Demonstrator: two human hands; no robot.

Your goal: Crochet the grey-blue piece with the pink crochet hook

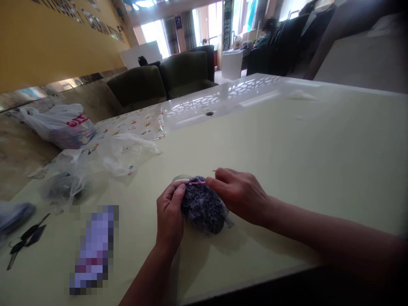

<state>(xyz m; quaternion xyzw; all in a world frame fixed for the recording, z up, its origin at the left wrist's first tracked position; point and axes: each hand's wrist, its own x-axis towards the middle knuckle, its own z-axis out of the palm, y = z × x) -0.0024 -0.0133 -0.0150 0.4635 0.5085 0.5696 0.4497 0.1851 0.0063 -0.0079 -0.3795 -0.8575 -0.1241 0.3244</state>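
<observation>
A dark grey-blue crocheted piece with a bumpy texture hangs between my hands, low over the pale table. My left hand pinches its upper left edge between thumb and fingers. In my right hand, closed in a fist-like grip, is a pink crochet hook; its tip lies at the top edge of the piece, close to my left thumb. Sheer greyish ribbon or yarn loops above the piece and sticks out at its lower right.
On the pale table, keys and a blurred purple object lie at left. Behind them are a clear bag with dark contents, crumpled plastic and a white carrier bag. Green chairs stand beyond.
</observation>
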